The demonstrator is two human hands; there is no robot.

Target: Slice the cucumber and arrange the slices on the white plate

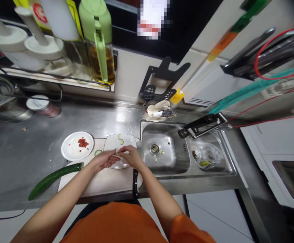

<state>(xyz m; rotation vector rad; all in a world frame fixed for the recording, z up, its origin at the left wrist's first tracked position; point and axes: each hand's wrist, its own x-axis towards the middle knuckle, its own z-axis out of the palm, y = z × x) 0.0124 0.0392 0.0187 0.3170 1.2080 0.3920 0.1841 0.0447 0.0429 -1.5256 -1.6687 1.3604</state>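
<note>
Over a white square plate (109,141), my left hand (104,160) and my right hand (131,156) meet, fingertips pinched together on a small pale cucumber slice (118,154), mostly hidden by the fingers. Curved cucumber pieces (121,139) lie on the plate's far part. Beside my left hand, a green-edged cucumber ring (97,153) rests at the plate's left. The plate stands on a white cutting board (106,184). A long cut cucumber (53,179) lies with its cut end on the board's left side. A black-handled knife (135,184) lies at the board's right edge.
A round white plate (65,148) holds chopped red bits. To the right is a steel sink (179,158) with cucumber scraps near the drain, a black faucet (197,128) and a plastic bag (210,152). An oil bottle (101,57) stands on the rack behind.
</note>
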